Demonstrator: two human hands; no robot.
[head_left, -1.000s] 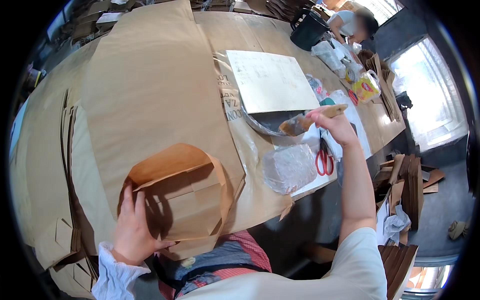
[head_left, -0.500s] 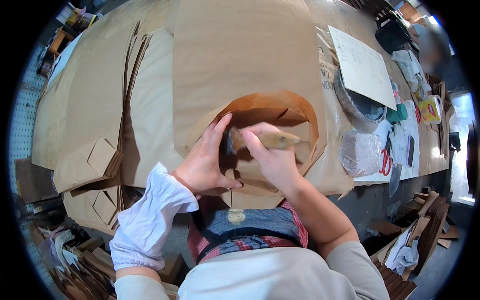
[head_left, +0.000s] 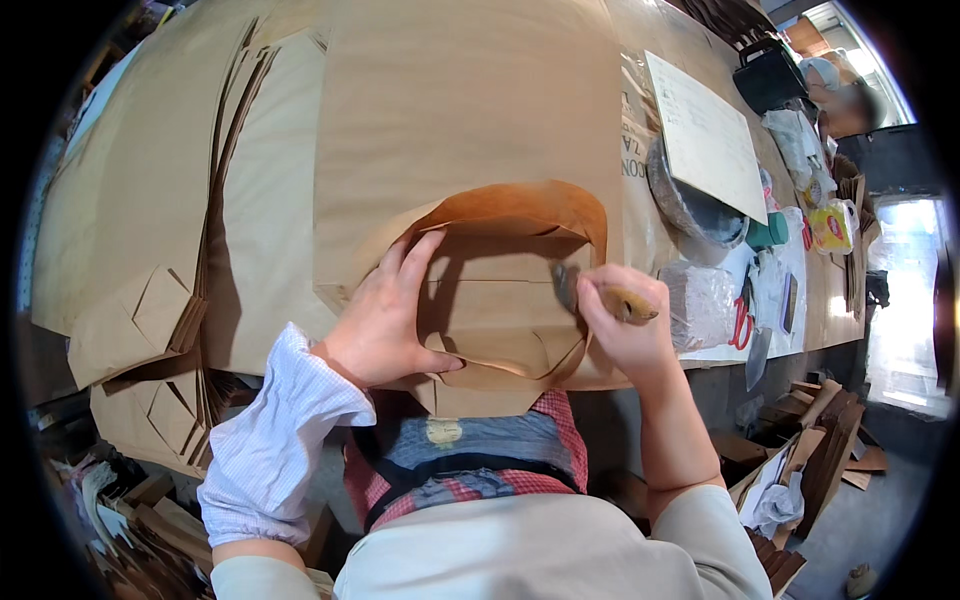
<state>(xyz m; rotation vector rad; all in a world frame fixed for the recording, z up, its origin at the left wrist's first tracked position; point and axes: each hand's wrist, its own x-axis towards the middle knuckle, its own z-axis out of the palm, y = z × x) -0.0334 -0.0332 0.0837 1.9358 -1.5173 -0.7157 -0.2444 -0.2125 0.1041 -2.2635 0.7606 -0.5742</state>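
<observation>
A large brown paper bag point(head_left: 460, 110) lies in front of me, its near end spread into a wide opening with folded flaps inside. My left hand point(head_left: 378, 322) rests at the opening's left side. Its fingers reach to the upper rim and its thumb presses the lower flap, spread well apart. In my right hand point(head_left: 640, 335) is a brush with a wooden handle point(head_left: 628, 306). The brush's dark head point(head_left: 566, 286) is at the right side of the opening; whether it touches the paper is unclear.
Stacked brown paper bags point(head_left: 140, 230) lie at left. Right of my work are a dark basin point(head_left: 690, 210) partly under a white board point(head_left: 706, 135), a plastic-wrapped block point(head_left: 697, 303), red-handled scissors point(head_left: 741, 322) and a knife point(head_left: 759, 355). Another person point(head_left: 845, 105) is at the far right.
My right hand has carried the brush from the left side of the opening to its right side. My left hand keeps its place on the bag. The whole view has shifted slightly.
</observation>
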